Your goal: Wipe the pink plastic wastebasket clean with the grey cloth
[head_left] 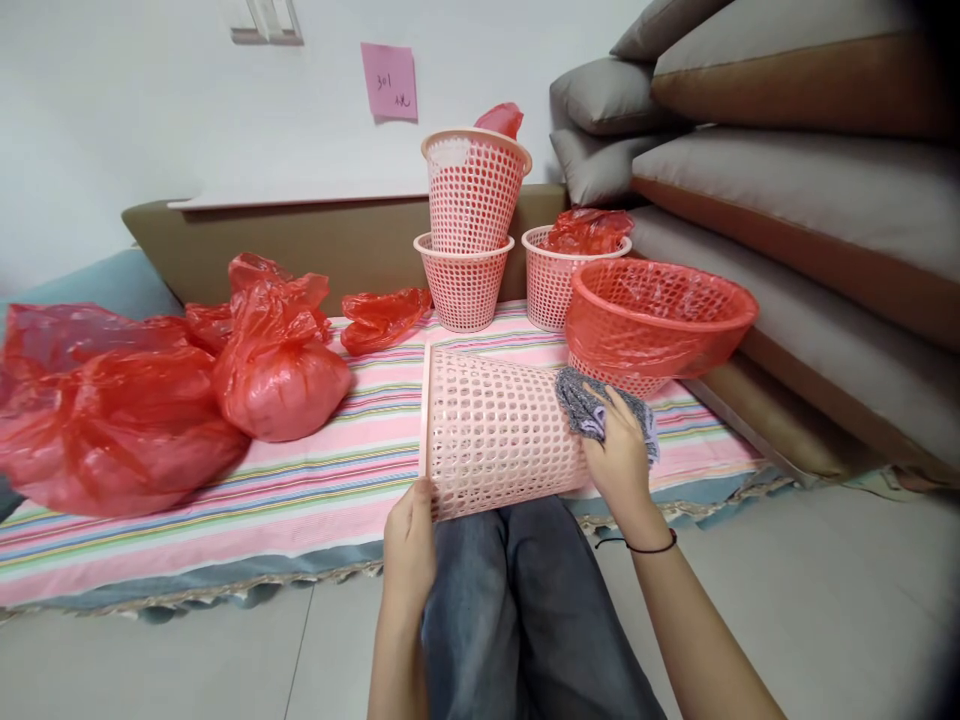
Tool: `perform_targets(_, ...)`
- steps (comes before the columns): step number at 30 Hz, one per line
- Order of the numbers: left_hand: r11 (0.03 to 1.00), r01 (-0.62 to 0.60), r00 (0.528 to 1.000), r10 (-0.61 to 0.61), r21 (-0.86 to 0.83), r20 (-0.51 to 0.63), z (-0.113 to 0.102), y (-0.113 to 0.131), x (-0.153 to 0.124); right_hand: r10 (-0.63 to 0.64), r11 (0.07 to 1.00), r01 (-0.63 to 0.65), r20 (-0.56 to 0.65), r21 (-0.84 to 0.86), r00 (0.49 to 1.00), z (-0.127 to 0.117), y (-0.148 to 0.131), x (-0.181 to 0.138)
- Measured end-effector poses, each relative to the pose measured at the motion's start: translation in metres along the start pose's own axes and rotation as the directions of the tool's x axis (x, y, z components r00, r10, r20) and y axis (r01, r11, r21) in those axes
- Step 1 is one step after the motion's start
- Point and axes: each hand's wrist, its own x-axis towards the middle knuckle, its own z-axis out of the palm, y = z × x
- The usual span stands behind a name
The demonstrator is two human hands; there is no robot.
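Note:
A pink perforated plastic basket [502, 430] lies on its side above my knees, its wide rim facing left and its base facing right. My left hand [411, 535] grips the rim at the lower left, with some fingers hidden behind it. In my right hand [619, 450] is a grey cloth [600, 400] with a lilac edge, pressed against the basket near its base. Just beyond the cloth stands another pink basket lined with a red plastic bag [652, 325] folded over its rim.
Full red bags [281, 385] sit on the striped cover [330, 480] at left, with a loose red bag [386, 315] nearby. Two stacked pink baskets [465, 285] and another basket [547, 285] stand at the back. Grey-brown cushions [795, 190] are piled at right.

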Motion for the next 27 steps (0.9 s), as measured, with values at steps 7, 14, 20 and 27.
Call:
perform_targets(7, 1.0, 0.013, 0.999, -0.014, -0.003, -0.034, -0.002, 0.005, 0.002, -0.074, 0.997, 0.074, 0.023, 0.037, 0.997, -0.014, -0.009, -0.035)
perform_targets(14, 0.998, -0.021, 1.0, 0.021, 0.052, -0.009, -0.002, 0.003, 0.005, -0.112, 0.993, 0.111, 0.031, 0.04, 0.993, -0.022, -0.007, -0.057)
perform_targets(20, 0.996, -0.037, 0.998, 0.034, 0.078, 0.046, -0.006, -0.002, 0.004, -0.048, 0.994, 0.049, 0.005, -0.097, 0.999, -0.008, -0.012, -0.004)
perform_targets(27, 0.992, -0.082, 0.997, 0.081, 0.093, 0.013, -0.007, -0.006, -0.001, -0.027, 0.993, 0.029, 0.017, -0.117, 0.999, 0.02, -0.058, 0.021)
